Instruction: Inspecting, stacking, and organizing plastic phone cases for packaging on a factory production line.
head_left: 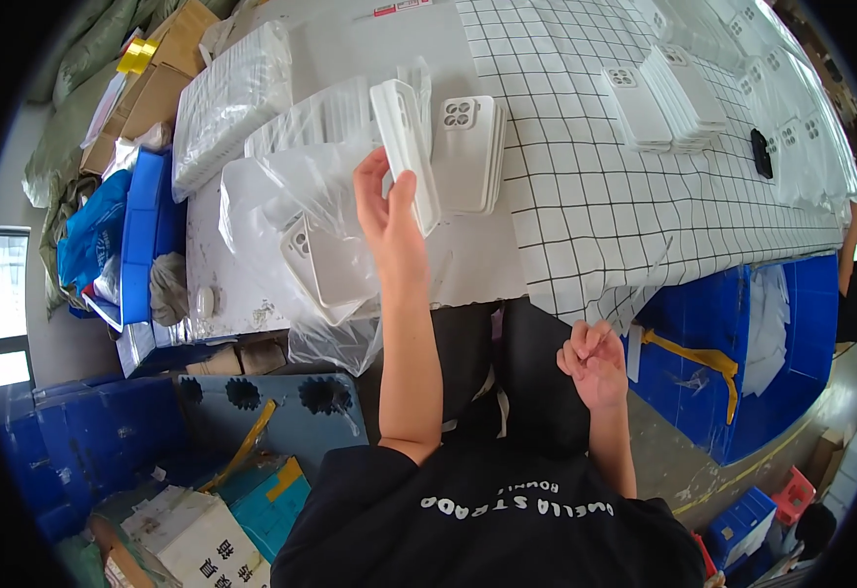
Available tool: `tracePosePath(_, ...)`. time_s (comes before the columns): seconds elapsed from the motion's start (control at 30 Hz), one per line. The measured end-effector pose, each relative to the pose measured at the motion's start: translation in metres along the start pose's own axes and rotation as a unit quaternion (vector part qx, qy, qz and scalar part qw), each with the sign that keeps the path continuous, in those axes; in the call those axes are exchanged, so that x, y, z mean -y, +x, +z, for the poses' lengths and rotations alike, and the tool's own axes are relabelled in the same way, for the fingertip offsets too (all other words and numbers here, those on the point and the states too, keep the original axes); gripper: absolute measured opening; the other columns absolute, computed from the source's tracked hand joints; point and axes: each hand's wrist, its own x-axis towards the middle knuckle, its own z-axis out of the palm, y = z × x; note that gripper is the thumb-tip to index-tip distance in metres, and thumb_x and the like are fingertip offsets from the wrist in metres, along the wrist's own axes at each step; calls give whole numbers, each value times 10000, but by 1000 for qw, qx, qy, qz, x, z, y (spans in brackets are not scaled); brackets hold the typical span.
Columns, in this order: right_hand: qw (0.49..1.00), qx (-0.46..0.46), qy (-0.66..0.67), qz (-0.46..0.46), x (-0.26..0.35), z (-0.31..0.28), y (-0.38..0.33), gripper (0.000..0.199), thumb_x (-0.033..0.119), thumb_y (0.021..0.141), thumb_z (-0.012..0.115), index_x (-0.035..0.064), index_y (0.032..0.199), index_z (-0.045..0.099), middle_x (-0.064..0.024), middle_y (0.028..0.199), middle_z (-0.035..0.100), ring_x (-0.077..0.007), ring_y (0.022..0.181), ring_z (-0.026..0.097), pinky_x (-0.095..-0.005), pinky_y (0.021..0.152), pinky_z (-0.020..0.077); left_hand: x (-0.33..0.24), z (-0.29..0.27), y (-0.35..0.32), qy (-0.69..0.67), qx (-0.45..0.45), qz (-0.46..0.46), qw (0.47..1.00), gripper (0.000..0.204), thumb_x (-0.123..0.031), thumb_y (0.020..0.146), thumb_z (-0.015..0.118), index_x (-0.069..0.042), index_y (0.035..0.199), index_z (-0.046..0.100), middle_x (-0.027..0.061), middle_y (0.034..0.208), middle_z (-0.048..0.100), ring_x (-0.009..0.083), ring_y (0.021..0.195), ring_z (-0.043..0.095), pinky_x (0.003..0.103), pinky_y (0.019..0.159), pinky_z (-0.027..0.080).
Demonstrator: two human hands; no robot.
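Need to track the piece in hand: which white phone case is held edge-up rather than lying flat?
The white plastic phone case pinched in the left hand; the others lie flat or stacked on the table.

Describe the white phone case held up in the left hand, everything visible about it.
The white phone case is a slim, matte, plastic-looking shell seen nearly edge-on, so its rim and shallow inner side show. It stands roughly upright, tilted slightly, raised above the table. The left hand pinches its lower end between thumb and fingers. Behind it sit a stack of similar cases with camera cut-outs and crinkled clear plastic bags. Its own camera cut-out cannot be made out.
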Motion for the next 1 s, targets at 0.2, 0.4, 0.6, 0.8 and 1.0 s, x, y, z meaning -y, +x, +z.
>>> tracePosePath(0.2,1000,11,3,6,-7,6,10,194,87,836,644,71,955,492,-47,873,451,-125,596,461,-275,595,347,17,15,4,326,-14,199,924,504,-113,797,718,-69,1238,480,131,1168,531,288,1048,542,437,921,406)
tracePosePath(0.4,1000,20,-4,16,-11,10,10,187,86,838,641,68,952,494,-50,866,450,-127,594,462,-275,588,346,29,31,12,517,39,273,810,383,-114,723,760,-91,1051,564,98,1165,529,310,1057,515,445,895,396)
tracePosePath(0.6,1000,12,-7,6,-5,4,3,182,82,836,641,66,947,497,-50,866,451,-127,594,462,-274,583,344,24,34,13,412,45,199,888,296,-114,689,785,-85,903,582,108,1121,517,311,1036,502,443,878,397)
tracePosePath(0.8,1000,4,-3,-6,-2,-1,1,178,80,838,639,66,945,498,-50,867,453,-125,594,463,-271,583,343,21,38,14,504,102,157,843,363,-143,661,808,-49,817,494,120,993,471,309,936,472,434,830,418)
tracePosePath(1.0,1000,10,1,-14,1,-2,-3,184,81,841,638,68,956,495,-50,871,453,-123,593,462,-268,586,343,23,35,15,439,92,93,889,425,-197,659,821,-32,789,451,80,915,433,247,829,449,388,733,436)
